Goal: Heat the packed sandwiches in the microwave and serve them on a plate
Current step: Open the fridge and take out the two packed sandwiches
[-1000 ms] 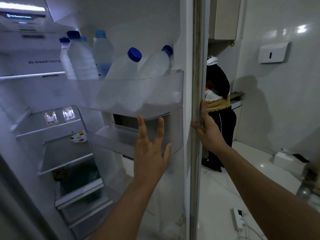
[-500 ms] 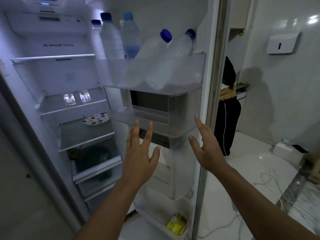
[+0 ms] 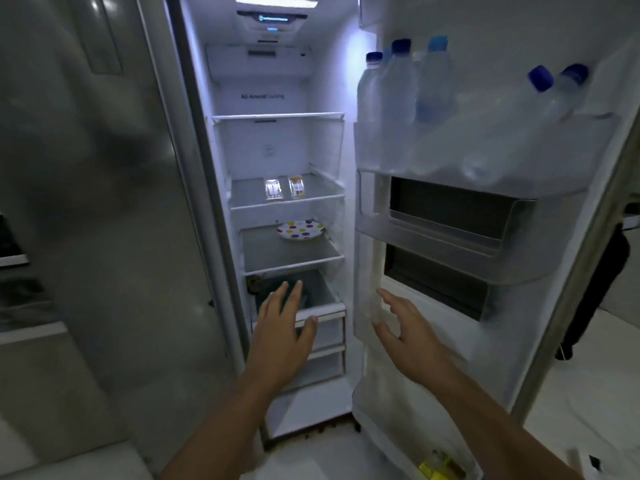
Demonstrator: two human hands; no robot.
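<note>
Both hands, left (image 3: pixel 282 327) and right (image 3: pixel 408 332), reach empty-palmed toward the open fridge (image 3: pixel 277 150) holding two packed sandwiches (image 3: pixel 284 188).

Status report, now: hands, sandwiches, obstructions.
Left hand and right hand open, empty. Two packed sandwiches untouched on fridge shelf. Dotted plate one shelf below. Path clear.

The open fridge (image 3: pixel 277 81) was lit from the top. Its uppermost glass shelf (image 3: pixel 277 116) was seen edge-on. On the second shelf (image 3: pixel 249 199) two clear packed sandwiches (image 3: pixel 273 189) (image 3: pixel 297 186) were set side by side, near the middle. On the third shelf (image 3: pixel 277 254) a white plate (image 3: pixel 300 230) with coloured dots was placed towards the back right. Below it, drawers (image 3: pixel 329 336) were stacked. In the door's top bin (image 3: pixel 519 157) several blue-capped water bottles (image 3: pixel 401 84) were held — some upright, some leaning. In the lowest door bin, a yellow pack (image 3: pixel 433 466) was lodged.
</note>
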